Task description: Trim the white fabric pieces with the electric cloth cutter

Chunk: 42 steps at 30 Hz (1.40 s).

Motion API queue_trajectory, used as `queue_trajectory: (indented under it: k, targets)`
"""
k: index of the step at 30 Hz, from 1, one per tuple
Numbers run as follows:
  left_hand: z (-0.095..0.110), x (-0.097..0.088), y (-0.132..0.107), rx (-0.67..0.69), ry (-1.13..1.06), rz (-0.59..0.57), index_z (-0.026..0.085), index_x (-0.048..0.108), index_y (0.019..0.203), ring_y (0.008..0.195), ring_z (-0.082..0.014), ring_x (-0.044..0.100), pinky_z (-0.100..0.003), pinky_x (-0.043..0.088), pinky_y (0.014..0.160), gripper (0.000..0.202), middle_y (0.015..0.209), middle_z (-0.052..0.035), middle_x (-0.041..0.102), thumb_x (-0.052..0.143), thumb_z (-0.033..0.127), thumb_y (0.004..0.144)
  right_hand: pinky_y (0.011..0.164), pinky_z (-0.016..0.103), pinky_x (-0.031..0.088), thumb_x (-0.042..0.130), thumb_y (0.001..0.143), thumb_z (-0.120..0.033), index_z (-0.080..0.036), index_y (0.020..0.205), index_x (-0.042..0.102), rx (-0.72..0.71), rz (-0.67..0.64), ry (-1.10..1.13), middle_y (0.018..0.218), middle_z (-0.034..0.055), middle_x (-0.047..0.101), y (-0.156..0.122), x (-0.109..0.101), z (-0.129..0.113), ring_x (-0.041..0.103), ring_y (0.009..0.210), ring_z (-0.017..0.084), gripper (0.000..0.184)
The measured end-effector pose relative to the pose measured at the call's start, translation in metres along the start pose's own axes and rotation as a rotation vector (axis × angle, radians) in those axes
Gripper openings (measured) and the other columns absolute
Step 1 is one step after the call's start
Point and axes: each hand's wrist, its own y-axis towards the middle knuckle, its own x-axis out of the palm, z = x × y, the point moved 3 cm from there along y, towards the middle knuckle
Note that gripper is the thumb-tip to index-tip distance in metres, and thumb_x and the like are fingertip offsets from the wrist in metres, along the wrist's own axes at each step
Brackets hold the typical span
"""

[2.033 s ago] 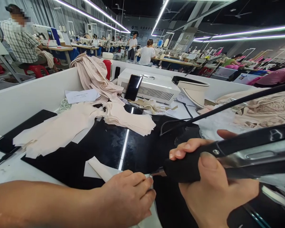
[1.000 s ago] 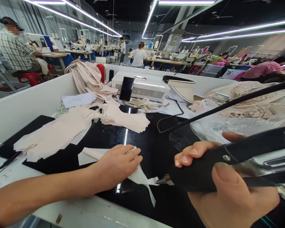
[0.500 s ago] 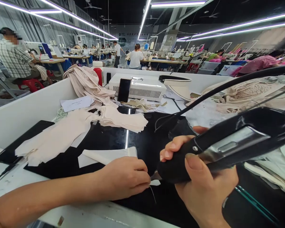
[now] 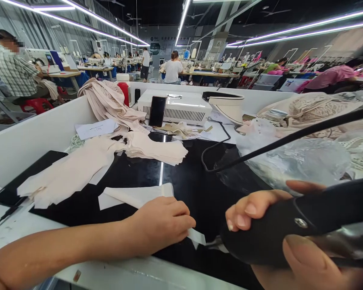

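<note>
My left hand [image 4: 165,220] rests low over the black work surface [image 4: 199,181], its fingers closed on a thin white piece of cloth [image 4: 153,195]. A folded part of that cloth spreads behind the hand, and a narrow end sticks out past the fingertips. My right hand [image 4: 310,253] is wrapped round a thick black corded hand tool [image 4: 257,241] with a silvery lever on its side. The tool's slim metal tip [image 4: 218,245] points left and meets, or nearly meets, the cloth's narrow end.
Stacked pale pink fabric pieces [image 4: 154,149] lie beyond, with a larger pile [image 4: 72,169] at left. A phone [image 4: 157,111] leans on a white vented box [image 4: 181,106]. The black cable [image 4: 290,143] crosses above a clear plastic bag [image 4: 293,157]. Co-workers sit farther off.
My right hand has drawn the tool to the right and nearer me, so its metal tip now shows. More of the cloth's end is visible. My left hand has barely shifted.
</note>
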Motion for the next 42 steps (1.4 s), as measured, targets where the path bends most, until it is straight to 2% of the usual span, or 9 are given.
queue_trajectory:
  k: [5,7,11,15,19,25,32,42]
  targets:
    - [0.006,0.003,0.0,0.175,0.136,-0.015,0.021,0.08,0.121,0.107,-0.0204,0.083,-0.035,0.065,0.091,0.011,0.12,-0.0041,0.087,0.078,0.011,0.125,0.049,0.039,0.068,0.119,0.09,-0.049,-0.036,0.125,0.093,0.057,-0.05,-0.048,0.077,-0.001,0.08,0.004,-0.004,-0.006,0.074,0.057,0.025,0.045]
    - [0.007,0.0,0.0,0.2,0.127,-0.019,0.021,0.079,0.122,0.106,-0.0203,0.082,-0.036,0.065,0.089,0.012,0.12,-0.0027,0.087,0.077,0.01,0.125,0.051,0.04,0.069,0.12,0.089,-0.049,-0.037,0.125,0.092,0.079,-0.069,-0.052,0.077,-0.0008,0.081,0.004,-0.003,-0.007,0.075,0.058,0.025,0.046]
    - [0.01,-0.006,0.001,0.224,0.109,0.021,0.02,0.08,0.118,0.098,-0.02,0.077,-0.035,0.064,0.087,0.014,0.118,-0.003,0.084,0.073,0.011,0.127,0.051,0.039,0.067,0.12,0.089,-0.054,-0.036,0.124,0.09,0.017,-0.01,-0.039,0.076,-0.0031,0.078,0.004,-0.001,-0.007,0.069,0.055,0.022,0.049]
    - [0.012,-0.006,0.003,0.208,0.168,0.068,0.019,0.078,0.108,0.089,-0.0189,0.07,-0.031,0.063,0.085,0.026,0.112,-0.0059,0.078,0.064,0.006,0.126,0.053,0.041,0.069,0.121,0.088,-0.054,-0.036,0.123,0.089,0.042,-0.036,-0.074,0.078,-0.0026,0.08,0.005,0.002,-0.002,0.072,0.058,0.024,0.051]
    - [0.016,-0.005,0.009,0.182,0.226,0.105,0.018,0.078,0.11,0.087,-0.0194,0.067,-0.029,0.061,0.08,0.027,0.113,-0.0079,0.077,0.061,0.005,0.126,0.051,0.04,0.066,0.118,0.09,-0.057,-0.035,0.125,0.088,-0.045,0.027,-0.081,0.077,-0.0041,0.077,0.006,-0.001,-0.003,0.069,0.055,0.023,0.051]
    - [0.029,-0.001,0.006,0.243,0.301,0.108,0.019,0.074,0.096,0.072,-0.0199,0.055,-0.032,0.052,0.064,0.03,0.088,-0.0025,0.064,0.066,0.001,0.118,0.056,0.043,0.071,0.119,0.09,-0.053,-0.038,0.126,0.089,0.053,-0.021,-0.113,0.081,-0.0027,0.081,0.004,-0.009,-0.009,0.077,0.063,0.027,0.049]
    - [0.028,0.005,-0.003,0.201,0.299,0.029,0.018,0.076,0.103,0.08,-0.0214,0.063,-0.033,0.055,0.069,0.024,0.093,-0.0044,0.068,0.067,0.004,0.121,0.047,0.037,0.064,0.121,0.087,-0.054,-0.035,0.12,0.091,-0.024,0.058,-0.073,0.077,-0.0039,0.079,0.003,-0.002,-0.006,0.07,0.055,0.022,0.048]
    - [0.031,0.01,-0.004,0.224,0.34,0.126,0.016,0.075,0.1,0.075,-0.021,0.056,-0.033,0.051,0.065,0.023,0.088,-0.0037,0.063,0.068,0.002,0.117,0.051,0.037,0.069,0.121,0.086,-0.052,-0.035,0.122,0.092,-0.017,0.072,-0.078,0.079,-0.004,0.08,0.003,-0.002,0.0,0.072,0.057,0.022,0.05]
